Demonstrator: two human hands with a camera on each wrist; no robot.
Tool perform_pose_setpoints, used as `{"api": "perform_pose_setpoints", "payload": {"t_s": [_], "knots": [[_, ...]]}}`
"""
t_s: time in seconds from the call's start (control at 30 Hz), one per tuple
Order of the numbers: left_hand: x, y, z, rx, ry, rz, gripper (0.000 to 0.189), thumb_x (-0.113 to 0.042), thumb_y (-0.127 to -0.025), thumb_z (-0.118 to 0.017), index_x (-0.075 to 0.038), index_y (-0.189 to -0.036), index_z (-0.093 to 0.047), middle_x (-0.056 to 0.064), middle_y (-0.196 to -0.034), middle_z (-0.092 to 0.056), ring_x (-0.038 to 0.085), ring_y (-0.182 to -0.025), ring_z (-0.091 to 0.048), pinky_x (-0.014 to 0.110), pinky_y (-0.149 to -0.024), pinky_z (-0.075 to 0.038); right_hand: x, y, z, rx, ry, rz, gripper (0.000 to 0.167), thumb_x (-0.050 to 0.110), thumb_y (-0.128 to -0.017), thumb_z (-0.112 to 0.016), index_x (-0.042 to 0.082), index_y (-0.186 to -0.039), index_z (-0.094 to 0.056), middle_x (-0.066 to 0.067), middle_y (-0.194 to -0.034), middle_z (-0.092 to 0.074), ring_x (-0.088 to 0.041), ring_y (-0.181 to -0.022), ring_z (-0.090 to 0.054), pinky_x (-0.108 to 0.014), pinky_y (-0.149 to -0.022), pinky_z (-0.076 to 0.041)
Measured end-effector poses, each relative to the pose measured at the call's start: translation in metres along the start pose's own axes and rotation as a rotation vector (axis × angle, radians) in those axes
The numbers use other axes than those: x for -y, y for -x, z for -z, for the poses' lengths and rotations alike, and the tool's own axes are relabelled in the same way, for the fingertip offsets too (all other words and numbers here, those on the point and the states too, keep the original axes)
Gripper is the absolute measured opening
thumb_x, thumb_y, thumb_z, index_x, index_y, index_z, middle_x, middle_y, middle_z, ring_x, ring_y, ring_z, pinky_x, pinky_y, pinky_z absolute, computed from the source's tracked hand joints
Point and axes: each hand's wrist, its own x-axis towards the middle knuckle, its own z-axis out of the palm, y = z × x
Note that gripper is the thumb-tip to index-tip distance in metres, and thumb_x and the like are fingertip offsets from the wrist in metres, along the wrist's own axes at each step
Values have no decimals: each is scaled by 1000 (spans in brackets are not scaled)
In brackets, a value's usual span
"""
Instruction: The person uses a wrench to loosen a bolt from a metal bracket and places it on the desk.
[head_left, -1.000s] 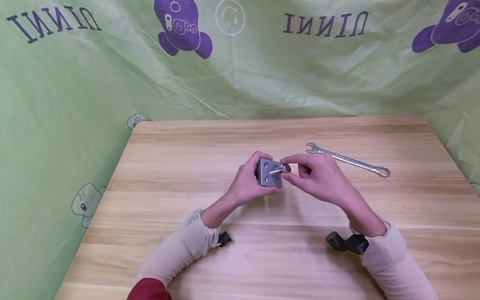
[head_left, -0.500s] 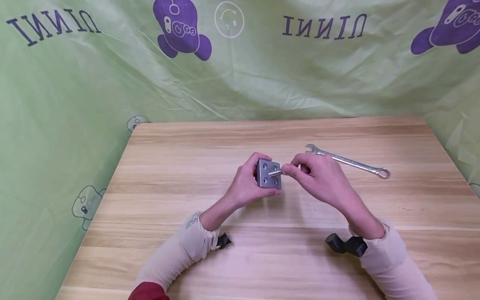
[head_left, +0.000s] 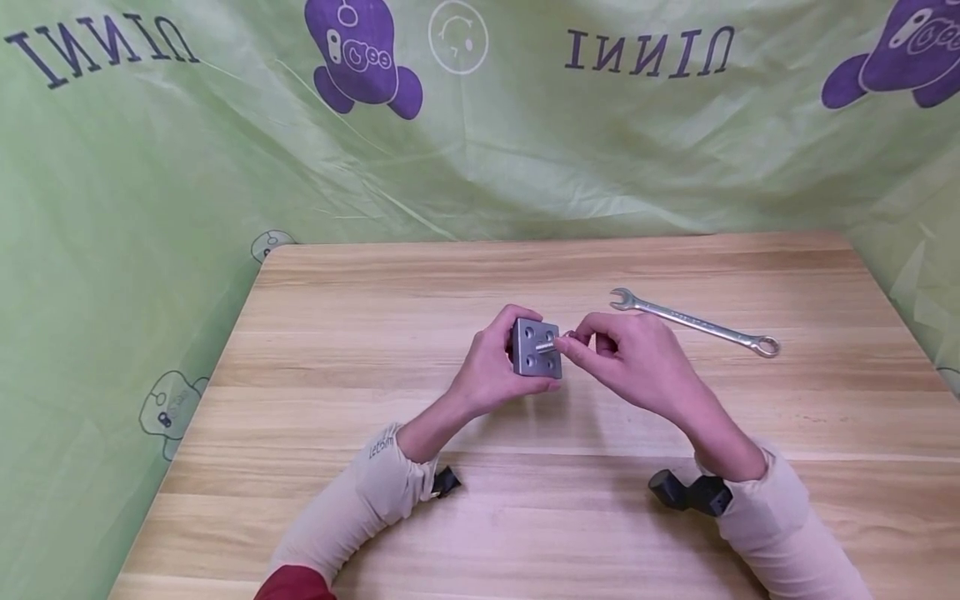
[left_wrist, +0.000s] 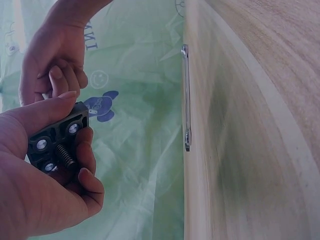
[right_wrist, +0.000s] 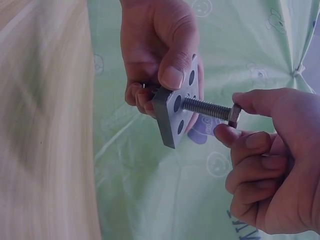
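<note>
My left hand [head_left: 489, 367] grips a grey metal block [right_wrist: 171, 118] by its edges, above the table. Round holes mark the corners of its flat face. A threaded bolt [right_wrist: 206, 107] runs through the block's middle, its head standing well off the face in the right wrist view. Thumb and forefinger of my right hand [head_left: 637, 354] pinch that bolt head. From behind, the left wrist view shows the bolt's threaded end [left_wrist: 65, 155] sticking out of the dark, ribbed back of the block [left_wrist: 59, 131], with shiny round pieces in the corners.
A combination wrench [head_left: 696, 322] lies on the wooden table [head_left: 360, 333] beyond my right hand. Green printed cloth [head_left: 495, 167] hangs behind the table and at its sides. Black devices [head_left: 690, 492] are strapped at both wrists.
My right thumb and fingers have shifted about the bolt head, covering it more than a second ago. The block and my left hand stay nearly in place.
</note>
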Motion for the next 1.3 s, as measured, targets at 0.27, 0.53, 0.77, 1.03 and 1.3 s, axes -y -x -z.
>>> {"api": "perform_pose_setpoints", "payload": {"t_s": [0.27, 0.53, 0.77, 1.03, 1.3], "knots": [[1, 0, 0, 5, -5, -5, 75, -4, -65, -91, -5, -128, -50, 19, -117, -70, 25, -96, -69, 25, -80, -56, -2, 1, 3, -47, -17, 82, 10, 22, -84, -78, 15, -90, -76, 10, -53, -38, -2, -52, -34, -22, -53, -31], [0, 0, 2, 4, 1, -11, 77, -2, -64, -91, -3, -129, -50, 19, -115, -71, 26, -97, -69, 27, -81, -56, -3, 1, 5, -55, -93, 167, 25, 3, -78, -74, 14, -100, -78, 12, -52, -36, 2, -51, -31, -21, -52, -31], [0, 0, 2, 5, 2, -11, 76, -2, -63, -91, -4, -128, -50, 18, -113, -70, 24, -93, -68, 25, -79, -55, -4, 1, 6, -66, -101, 212, 30, 3, -78, -78, 15, -106, -77, 13, -53, -36, 3, -53, -31, -20, -53, -31], [1, -1, 1, 0, -2, -4, 76, -3, -64, -91, -3, -128, -50, 18, -115, -69, 22, -93, -67, 26, -80, -55, 0, 0, 8, -36, -39, 4, 22, 31, -84, -80, 17, -100, -74, 7, -55, -42, -3, -51, -36, -24, -53, -32], [0, 0, 1, -2, -6, -7, 77, -2, -64, -91, -3, -129, -50, 18, -114, -70, 22, -92, -67, 25, -79, -55, 1, -1, 6, 33, 20, -93, 26, 40, -91, -71, 18, -80, -74, 7, -53, -44, -10, -55, -40, -26, -54, -33]]}}
